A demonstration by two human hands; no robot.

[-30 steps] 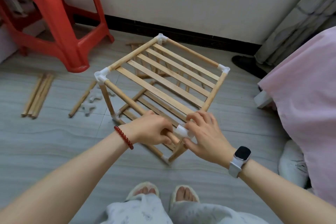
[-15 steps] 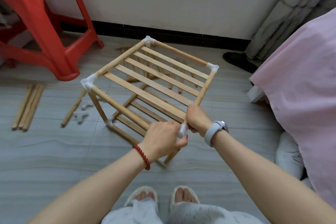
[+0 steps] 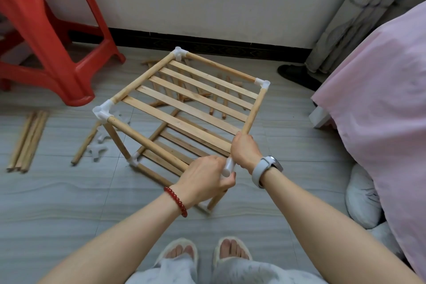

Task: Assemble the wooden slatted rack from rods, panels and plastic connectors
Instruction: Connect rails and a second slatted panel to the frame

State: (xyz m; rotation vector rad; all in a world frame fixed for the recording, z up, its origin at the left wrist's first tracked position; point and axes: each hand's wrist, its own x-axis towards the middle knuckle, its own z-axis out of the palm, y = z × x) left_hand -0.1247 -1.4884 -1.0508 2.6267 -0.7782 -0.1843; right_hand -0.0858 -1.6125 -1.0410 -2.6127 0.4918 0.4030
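Note:
The two-tier wooden slatted rack [image 3: 184, 108] stands on the grey floor, its rods joined by white plastic corner connectors. My left hand [image 3: 205, 180] is closed around the near front rod right at the near-right white connector [image 3: 228, 166]. My right hand [image 3: 245, 151] grips the right side rod where it enters that same connector. The connector shows only partly between my two hands. Other white connectors sit at the left corner [image 3: 101, 110], the far corner [image 3: 179, 52] and the right far corner [image 3: 262, 83].
A red plastic stool [image 3: 46, 37] stands at the far left. Spare rods [image 3: 26, 140] and loose white connectors [image 3: 98, 148] lie on the floor to the left, more rods behind the rack. A pink-covered bed [image 3: 380, 110] fills the right side. My slippered feet [image 3: 205, 253] are below.
My right hand turned over from the connector's front onto the right side rod, wrist now up. My left hand slid along the front rod up against the connector. The view moved closer.

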